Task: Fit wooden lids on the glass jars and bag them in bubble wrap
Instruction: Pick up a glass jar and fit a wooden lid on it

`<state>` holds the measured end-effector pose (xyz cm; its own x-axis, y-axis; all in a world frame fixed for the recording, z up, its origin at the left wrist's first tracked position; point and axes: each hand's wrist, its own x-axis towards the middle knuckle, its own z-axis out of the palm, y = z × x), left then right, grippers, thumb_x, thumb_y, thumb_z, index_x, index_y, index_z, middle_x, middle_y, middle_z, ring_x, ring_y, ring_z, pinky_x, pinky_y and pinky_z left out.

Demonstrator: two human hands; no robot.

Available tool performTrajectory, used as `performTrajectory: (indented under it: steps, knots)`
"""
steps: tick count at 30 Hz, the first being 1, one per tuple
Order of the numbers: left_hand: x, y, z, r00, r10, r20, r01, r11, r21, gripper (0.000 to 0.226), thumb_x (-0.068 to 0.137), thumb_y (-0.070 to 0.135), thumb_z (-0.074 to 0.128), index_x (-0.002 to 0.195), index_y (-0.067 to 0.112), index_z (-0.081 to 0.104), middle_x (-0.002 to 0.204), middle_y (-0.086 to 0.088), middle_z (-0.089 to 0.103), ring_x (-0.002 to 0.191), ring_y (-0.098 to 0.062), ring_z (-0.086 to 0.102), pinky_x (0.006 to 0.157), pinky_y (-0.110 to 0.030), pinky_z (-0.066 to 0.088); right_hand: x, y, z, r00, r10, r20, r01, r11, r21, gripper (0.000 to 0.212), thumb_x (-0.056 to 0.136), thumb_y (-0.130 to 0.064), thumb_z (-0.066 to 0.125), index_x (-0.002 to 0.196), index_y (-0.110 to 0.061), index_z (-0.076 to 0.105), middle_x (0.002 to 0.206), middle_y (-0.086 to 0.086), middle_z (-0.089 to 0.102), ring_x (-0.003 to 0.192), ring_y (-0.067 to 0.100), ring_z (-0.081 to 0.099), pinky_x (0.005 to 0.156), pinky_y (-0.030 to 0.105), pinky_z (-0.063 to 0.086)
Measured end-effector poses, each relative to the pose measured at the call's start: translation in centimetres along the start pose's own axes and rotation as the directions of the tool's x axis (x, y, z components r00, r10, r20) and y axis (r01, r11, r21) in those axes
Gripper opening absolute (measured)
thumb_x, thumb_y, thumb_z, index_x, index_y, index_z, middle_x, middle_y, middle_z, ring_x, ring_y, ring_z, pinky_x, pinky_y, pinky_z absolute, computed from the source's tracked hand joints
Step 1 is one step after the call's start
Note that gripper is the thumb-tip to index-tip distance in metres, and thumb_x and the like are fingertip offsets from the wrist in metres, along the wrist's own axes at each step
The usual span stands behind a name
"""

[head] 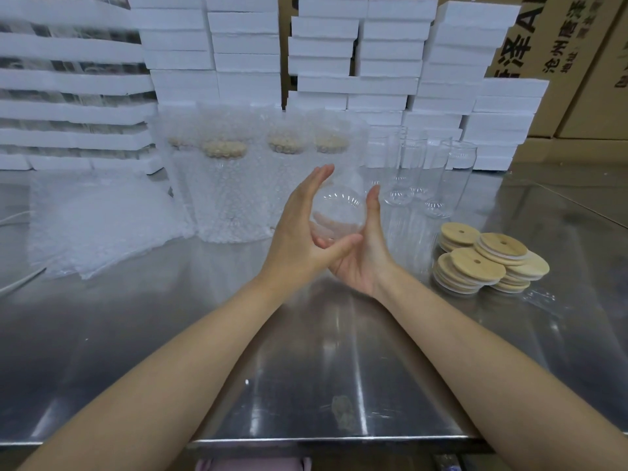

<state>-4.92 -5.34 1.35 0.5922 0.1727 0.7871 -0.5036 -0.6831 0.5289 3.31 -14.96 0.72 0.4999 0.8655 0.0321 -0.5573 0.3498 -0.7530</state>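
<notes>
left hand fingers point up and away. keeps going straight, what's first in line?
Likely the bubble-wrapped jars standing behind; the left hand already cups the held glass jar with the right hand. Depth unclear.

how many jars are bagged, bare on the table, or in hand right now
bagged jars with lids: 4
bare jars on the table: 4
jar held between left hand and right hand: 1
total: 9

the steel table point(306, 351) in front of you lies open. further back, wrapped jars point(234, 185) block the middle, bare glass jars point(438, 178) stand to their right, and stacked wooden lids point(489, 263) sit just before those. flat bubble wrap bags point(102, 222) cover the left; foam blocks point(339, 62) wall the rear.
</notes>
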Motion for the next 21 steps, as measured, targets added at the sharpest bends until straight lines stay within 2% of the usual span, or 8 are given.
performTrajectory:
  steps: [2,3,7,10,12,15,19,21]
  knots:
    - [0.0,0.4,-0.1,0.999,0.042,0.002,-0.042,0.999,0.03,0.092,0.07,0.028,0.08,0.146,0.023,0.029,0.15,0.003,0.04,0.139,-0.008,0.034,0.115,-0.028,0.027,-0.1,0.0,0.3,0.998,0.06,0.025,-0.061,0.998,0.021,0.132,0.055,-0.094,0.043,0.152,-0.006,0.024,0.14,0.016,0.054,0.128,0.023,0.054,0.113,0.032,0.035]
    - [0.1,0.5,-0.1,0.998,0.066,0.01,-0.066,0.996,0.064,0.093,0.068,0.026,0.082,0.146,0.02,0.031,0.149,0.002,0.04,0.139,-0.01,0.035,0.115,-0.03,0.027,-0.1,-0.1,0.4,0.996,0.082,0.022,-0.083,0.996,0.019,0.132,0.055,-0.095,0.041,0.151,-0.005,0.027,0.135,0.014,0.057,0.126,0.021,0.054,0.111,0.03,0.037]
    - [0.2,0.4,0.3,0.983,0.178,0.043,-0.183,0.967,0.178,0.089,0.066,0.022,0.083,0.143,0.01,0.039,0.147,-0.004,0.043,0.138,-0.017,0.036,0.113,-0.036,0.031,-0.4,-0.3,0.3,0.994,0.107,0.013,-0.108,0.994,0.009,0.118,0.063,-0.098,0.025,0.123,-0.002,0.054,0.095,0.01,0.061,0.09,0.017,0.064,0.08,0.024,0.05]
    - [0.0,0.4,0.8,0.972,0.235,-0.008,-0.226,0.944,0.242,0.086,0.067,0.027,0.082,0.141,0.011,0.042,0.144,-0.004,0.046,0.135,-0.016,0.038,0.111,-0.031,0.031,-0.2,0.0,0.2,0.996,0.09,0.007,-0.089,0.993,-0.082,0.109,0.069,-0.097,0.012,0.106,-0.007,0.06,0.089,0.011,0.053,0.083,0.018,0.055,0.076,0.025,0.04]
    - [0.0,0.5,0.9,0.967,0.245,-0.067,-0.221,0.942,0.252,0.087,0.067,0.033,0.08,0.141,0.017,0.038,0.142,0.003,0.044,0.132,-0.012,0.038,0.109,-0.027,0.03,0.0,0.3,0.1,0.998,0.056,-0.009,-0.057,0.989,-0.133,0.102,0.076,-0.091,0.007,0.098,-0.006,0.06,0.088,0.015,0.056,0.082,0.02,0.059,0.075,0.027,0.043]
    - [-0.2,0.3,0.7,0.96,0.235,-0.154,-0.208,0.962,0.175,0.088,0.067,0.034,0.083,0.14,0.02,0.036,0.136,0.003,0.043,0.129,-0.016,0.042,0.105,-0.035,0.039,0.2,0.3,-0.2,0.991,-0.09,-0.099,0.071,0.98,-0.183,0.093,0.09,-0.077,0.005,0.08,0.0,0.057,0.079,0.023,0.062,0.072,0.028,0.066,0.064,0.028,0.053]
    - [-0.2,0.3,0.7,0.973,0.073,-0.221,-0.083,0.996,-0.039,0.088,0.069,0.036,0.08,0.141,0.026,0.032,0.132,0.001,0.037,0.126,-0.017,0.046,0.101,-0.038,0.046,0.5,-0.1,-0.8,0.89,-0.331,-0.315,0.182,0.889,-0.421,0.087,0.095,-0.068,0.008,0.101,-0.001,0.063,0.105,0.028,0.069,0.096,0.044,0.067,0.092,0.047,0.053]
    - [-0.2,0.2,0.8,0.973,-0.058,-0.223,0.027,0.99,-0.141,0.087,0.071,0.038,0.077,0.142,0.026,0.028,0.129,-0.004,0.038,0.122,-0.011,0.047,0.095,-0.03,0.049,0.7,-0.2,-0.7,0.828,-0.451,-0.334,0.274,0.844,-0.461,0.069,0.098,-0.063,0.015,0.114,-0.012,0.058,0.1,0.016,0.074,0.091,0.04,0.07,0.086,0.043,0.057]
